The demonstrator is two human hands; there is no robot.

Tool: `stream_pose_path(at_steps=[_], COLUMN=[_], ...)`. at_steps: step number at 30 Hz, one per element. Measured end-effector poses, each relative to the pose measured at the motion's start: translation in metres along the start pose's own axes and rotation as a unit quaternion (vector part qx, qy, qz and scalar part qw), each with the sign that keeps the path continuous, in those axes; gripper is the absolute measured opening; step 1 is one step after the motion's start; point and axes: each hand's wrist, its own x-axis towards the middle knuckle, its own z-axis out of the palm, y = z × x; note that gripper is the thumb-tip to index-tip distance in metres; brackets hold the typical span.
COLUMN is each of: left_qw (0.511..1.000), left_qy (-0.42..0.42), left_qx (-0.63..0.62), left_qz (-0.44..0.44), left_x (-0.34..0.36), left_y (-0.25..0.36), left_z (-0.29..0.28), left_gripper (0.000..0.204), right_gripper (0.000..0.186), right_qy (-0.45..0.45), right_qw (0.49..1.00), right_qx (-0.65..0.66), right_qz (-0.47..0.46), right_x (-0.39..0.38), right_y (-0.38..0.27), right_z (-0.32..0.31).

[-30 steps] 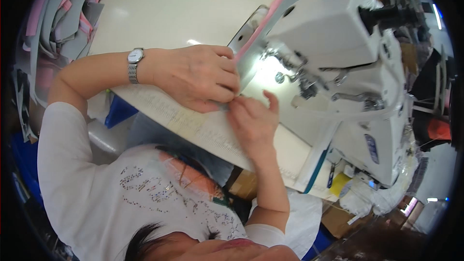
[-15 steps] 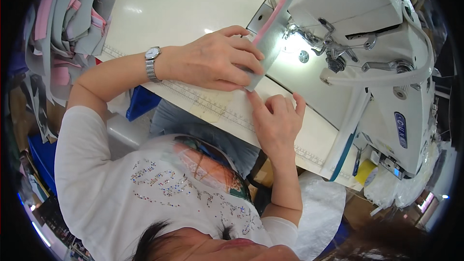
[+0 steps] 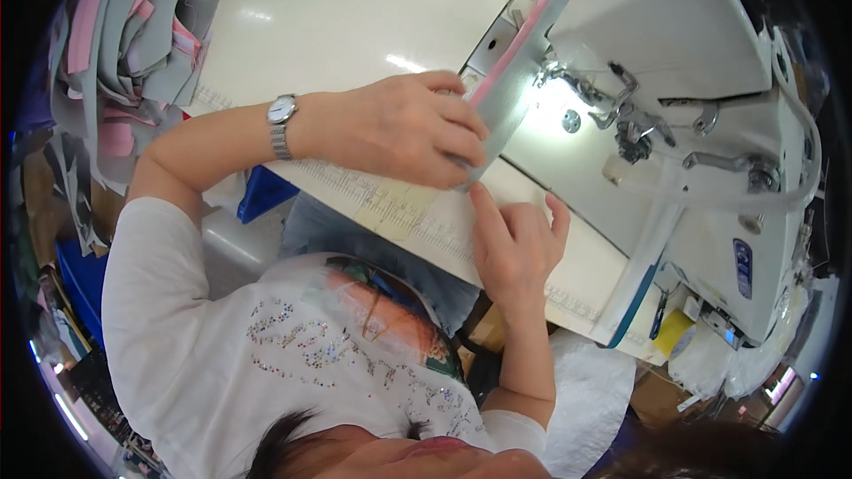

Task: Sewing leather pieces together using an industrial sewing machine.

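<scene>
- A person in a white short-sleeved shirt [image 3: 177,302], its front dotted with shiny studs, sat at a pale desk [image 3: 328,27], seen from above through a wide, curved lens.
- A long grey strip [image 3: 524,66] with a pink left edge lay slantwise on the desk, running from the hands toward the upper right, beside a white sewing machine [image 3: 657,35].
- The left hand [image 3: 404,129], palm down, covered part of the strip's near end. Its fingers were bent over the material; whether they gripped it or only pressed it, I cannot tell.
- The right hand [image 3: 519,248] was just below, nearer the body. One extended fingertip met the very end of the strip, while the other fingers were loosely curled and spread, closed around nothing visible.
- A silver wristwatch [image 3: 282,109] circled the left wrist.
- A ruler scale [image 3: 444,235] ran along the desk's near edge, below both hands.
- A bright light [image 3: 555,98] shone under the machine's head, right of the strip.
- At the upper left hung a thick pile of grey and pink pieces [image 3: 155,35].
- A yellow roll [image 3: 676,333] sat at the lower right, near the machine's base.
</scene>
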Motion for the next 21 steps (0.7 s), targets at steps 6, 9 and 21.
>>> stream_pose_path(at_steps=[6,9,21], left_qw=[0.999,0.999,0.996], left_qy=[-0.022,-0.023,0.033], left_qx=[-0.011,0.006,0.069], left_qz=[0.021,0.028,0.038], left_x=[-0.002,0.004,0.032], left_y=[-0.005,-0.017,-0.069], left_z=[-0.003,-0.002,-0.001], left_gripper=[0.016,0.017,0.017], right_gripper=[0.037,0.036,0.037], right_qy=[-0.022,-0.03,-0.088], right_qw=[0.999,0.996,0.99], right_qx=[-0.042,-0.076,-0.085], right_qz=[-0.019,-0.029,0.072], right_x=[0.005,0.013,0.051], right_y=[-0.004,0.012,0.056], right_z=[0.004,0.006,0.02])
